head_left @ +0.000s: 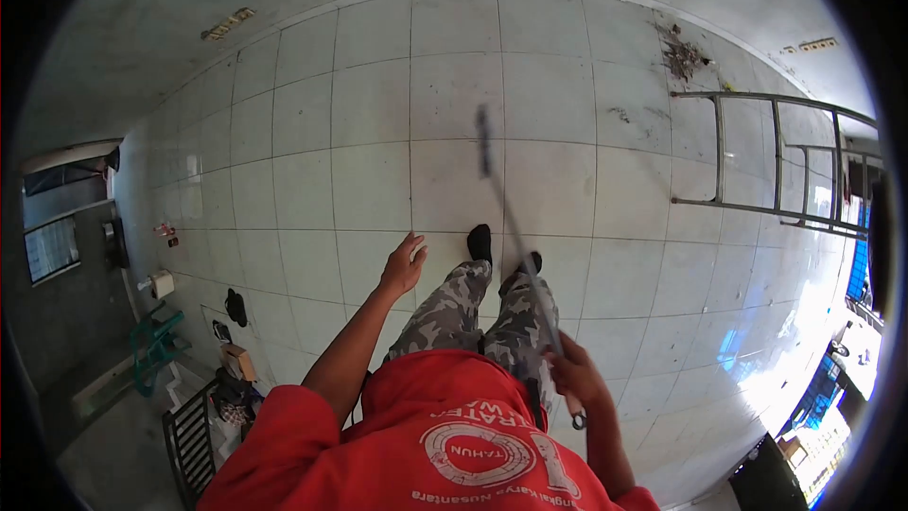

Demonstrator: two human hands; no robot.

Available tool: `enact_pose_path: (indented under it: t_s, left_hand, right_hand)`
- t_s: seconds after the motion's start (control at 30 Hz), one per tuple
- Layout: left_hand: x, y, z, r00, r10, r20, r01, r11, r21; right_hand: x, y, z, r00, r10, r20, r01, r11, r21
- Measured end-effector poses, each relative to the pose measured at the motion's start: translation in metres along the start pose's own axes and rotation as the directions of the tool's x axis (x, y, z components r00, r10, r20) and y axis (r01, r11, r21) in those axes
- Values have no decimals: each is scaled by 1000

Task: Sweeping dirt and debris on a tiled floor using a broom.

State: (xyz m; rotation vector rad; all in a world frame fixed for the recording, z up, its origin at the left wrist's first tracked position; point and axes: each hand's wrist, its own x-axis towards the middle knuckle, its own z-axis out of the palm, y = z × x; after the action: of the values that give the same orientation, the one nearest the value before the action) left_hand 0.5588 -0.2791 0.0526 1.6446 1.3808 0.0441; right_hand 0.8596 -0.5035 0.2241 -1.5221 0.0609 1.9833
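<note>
My right hand (579, 374) is wrapped round the upper part of a long-handled floor tool (540, 295), just above its end with a hanging ring. The pole slants forward and a little left, passing in front of my right foot. At its far end, a narrow dark head (484, 142) meets the pale tiles; motion blur hides whether it is a brush or a blade. Held out over the floor at my left, my left hand (404, 267) is empty, its fingers apart. My two feet, in dark coverings, stand between the hands.
Pale floor tiles (369, 190) run up to the far wall. Brown debris (683, 55) lies near the far right corner. A grey metal frame like a ladder (777, 156) is on the right. To the left are dark footwear (235, 308), a green stool (154, 346) and a black slatted rack (192, 440).
</note>
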Motion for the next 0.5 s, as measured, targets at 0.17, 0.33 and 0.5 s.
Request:
enact_pose_path:
  t_s: [0.17,0.33,0.5]
  left_hand:
    - [7,1,-10,997,-19,-79,17,999,-31]
    - [10,25,-26,979,-155,-134,140,984,-111]
    - [22,47,-22,970,-233,-74,224,967,-120]
  right_hand:
    - [149,-25,56,962,-176,211,262,818,-512]
    - [289,-80,37,975,-149,167,189,946,-262]
    - [227,-139,-141,989,-137,-57,143,983,118]
